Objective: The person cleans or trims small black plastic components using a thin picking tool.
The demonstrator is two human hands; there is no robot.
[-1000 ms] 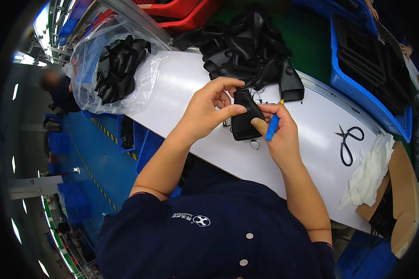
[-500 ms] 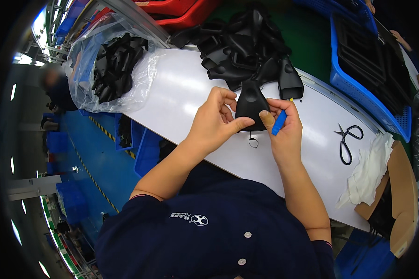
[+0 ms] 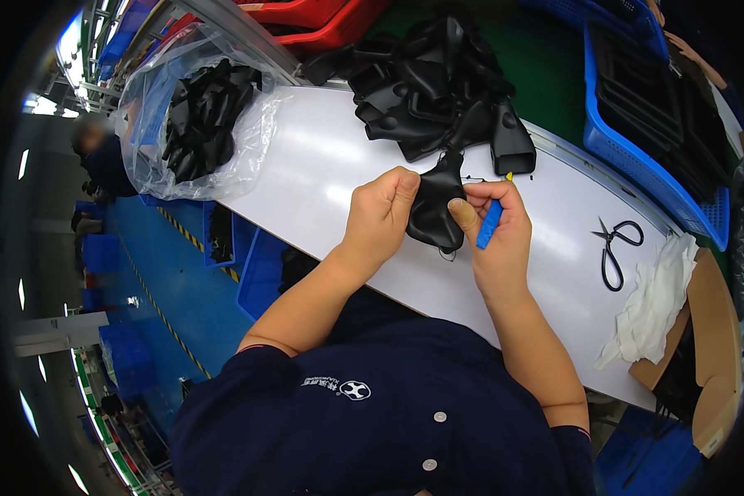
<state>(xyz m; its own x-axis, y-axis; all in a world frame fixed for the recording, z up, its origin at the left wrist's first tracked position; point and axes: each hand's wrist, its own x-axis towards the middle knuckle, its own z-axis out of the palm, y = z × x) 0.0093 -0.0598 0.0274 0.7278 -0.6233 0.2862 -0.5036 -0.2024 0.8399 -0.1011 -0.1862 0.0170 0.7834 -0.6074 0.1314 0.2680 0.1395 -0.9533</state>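
Between my hands, above the white table, is a black hollow moulded part (image 3: 436, 205), flared at the near end and narrow at the far end. My left hand (image 3: 379, 213) is closed on its left edge, thumb on top. My right hand (image 3: 502, 240) holds a slim blue-handled tool (image 3: 489, 224) with a yellow tip; its thumb and fingers also pinch the part's right edge. What the tool's working end looks like is too small to tell. Just beyond lies a heap of similar black parts (image 3: 426, 78), one of which (image 3: 512, 145) rests at its right end.
A clear plastic bag (image 3: 264, 124) of black parts stands at the left table edge. Black-handled scissors (image 3: 612, 256), white cloths (image 3: 655, 302) and a cardboard box (image 3: 713, 355) lie at right. A blue crate (image 3: 636, 169) and red crates (image 3: 331, 35) stand beyond the table (image 3: 314, 198).
The black part has turned and tilted between my hands, now showing a narrower side. My left hand has shifted from fingers spread around it to a closed grip, thumb up.
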